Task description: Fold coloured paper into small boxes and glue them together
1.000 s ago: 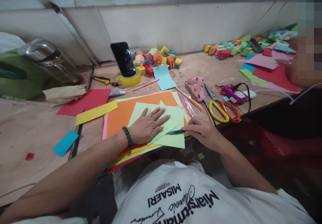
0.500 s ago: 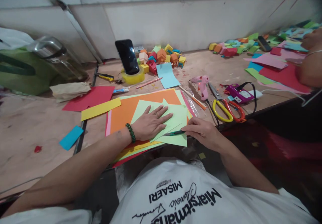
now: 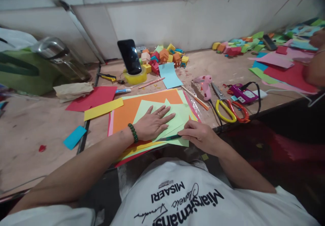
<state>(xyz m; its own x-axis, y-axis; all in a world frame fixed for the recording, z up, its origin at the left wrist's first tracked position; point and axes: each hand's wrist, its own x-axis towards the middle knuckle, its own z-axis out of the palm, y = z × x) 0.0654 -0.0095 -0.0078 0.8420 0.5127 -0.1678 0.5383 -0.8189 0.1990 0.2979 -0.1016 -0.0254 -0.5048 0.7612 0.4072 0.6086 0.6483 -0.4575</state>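
Note:
My left hand (image 3: pixel 151 123) lies flat with its fingers spread on light green paper (image 3: pixel 182 112), wearing a dark green bead bracelet. My right hand (image 3: pixel 199 134) pinches a slim green tool (image 3: pixel 173 137), whose thin end points left, close to the left palm. It rests along the lower part of the green sheets. Under them is an orange sheet (image 3: pixel 124 111) on a stack of coloured papers at the table's front edge. A yellow strip (image 3: pixel 103 109) overlaps the stack's left side and a red sheet (image 3: pixel 93 98).
Behind the papers stand a phone (image 3: pixel 129 57) on yellow tape (image 3: pixel 135 76) and small paper houses (image 3: pixel 164 55). To the right lie a pink glue gun (image 3: pixel 205 85), scissors (image 3: pixel 228 111) and a purple power block (image 3: pixel 242 94). Another person's arm (image 3: pixel 315 68) is at far right.
My right hand has moved left with the green tool, whose tip is now nearer my left palm. My left hand stays pressed on the paper. The view has shifted slightly.

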